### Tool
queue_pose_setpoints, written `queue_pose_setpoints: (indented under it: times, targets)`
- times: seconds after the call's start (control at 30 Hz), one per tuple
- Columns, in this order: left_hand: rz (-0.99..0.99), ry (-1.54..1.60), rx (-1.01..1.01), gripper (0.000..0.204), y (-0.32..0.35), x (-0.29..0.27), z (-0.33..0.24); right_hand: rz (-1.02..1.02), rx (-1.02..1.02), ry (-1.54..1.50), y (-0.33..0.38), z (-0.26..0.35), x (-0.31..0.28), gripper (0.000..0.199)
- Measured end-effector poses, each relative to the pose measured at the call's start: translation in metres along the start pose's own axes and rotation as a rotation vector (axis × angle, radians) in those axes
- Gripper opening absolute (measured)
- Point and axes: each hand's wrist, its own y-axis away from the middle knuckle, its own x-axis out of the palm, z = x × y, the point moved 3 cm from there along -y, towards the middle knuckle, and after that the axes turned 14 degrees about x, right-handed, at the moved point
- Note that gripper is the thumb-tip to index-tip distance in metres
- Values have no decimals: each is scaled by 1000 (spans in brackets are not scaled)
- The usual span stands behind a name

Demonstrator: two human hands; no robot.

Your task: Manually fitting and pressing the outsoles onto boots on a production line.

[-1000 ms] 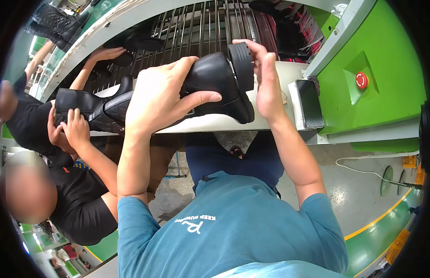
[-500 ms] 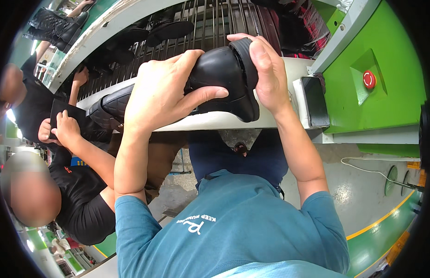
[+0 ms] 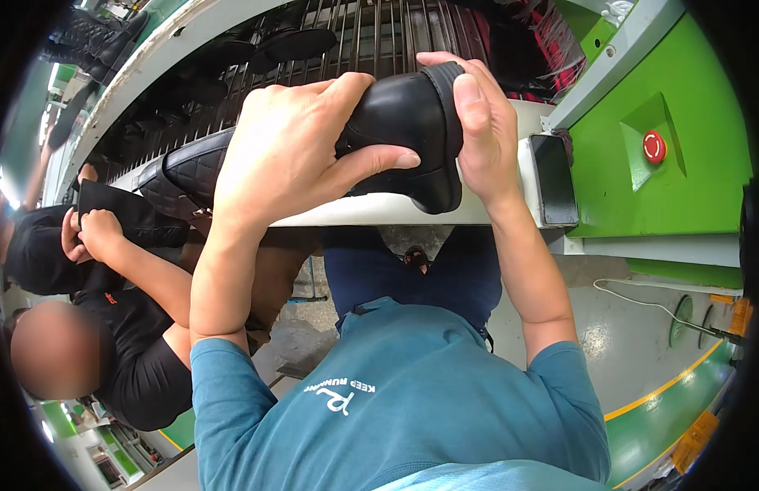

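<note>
I hold a black boot point(image 3: 392, 110) sideways over the white edge of a conveyor. My left hand point(image 3: 281, 155) is closed round its upper, with the thumb lying along the smooth leather. At the sole end my right hand point(image 3: 490, 135) wraps the thick black sole point(image 3: 445, 86), its thumb pressing on the side and its fingers behind. The sole sits close against the upper where it shows. To the left of my left hand a quilted black boot shaft point(image 3: 187, 168) with a strap extends; my hand hides where it joins.
Metal conveyor rods point(image 3: 355, 41) run beyond the boot, with dark round pieces point(image 3: 294, 49) over them. On the right stand a black-screened device point(image 3: 553, 180) and a green machine panel point(image 3: 690, 180) with a red button point(image 3: 654, 147). Close on my left, a co-worker's hands point(image 3: 93, 233) hold a flat black piece.
The dark gap between sole and upper, visible before, no longer shows. My hands and the boot have shifted slightly right in view. The co-worker at left has moved a little.
</note>
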Motion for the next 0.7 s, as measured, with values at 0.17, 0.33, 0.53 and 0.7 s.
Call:
queue_pose_setpoints:
  times: [0.17, 0.33, 0.53, 0.7]
  targets:
    - [-38, 9, -3, 77, -1, 0, -8, -9, 2, -94, 6, 9, -3, 39]
    - [-191, 24, 92, 78, 2, -5, -37, -29, -19, 4, 22, 34, -11, 29]
    - [-82, 24, 70, 79, 9, -9, -62, -36, -313, 11, 43, 25, -17, 33]
    - [-89, 21, 93, 81, 15, -9, -72, 4, -469, 91, 52, 26, -24, 32]
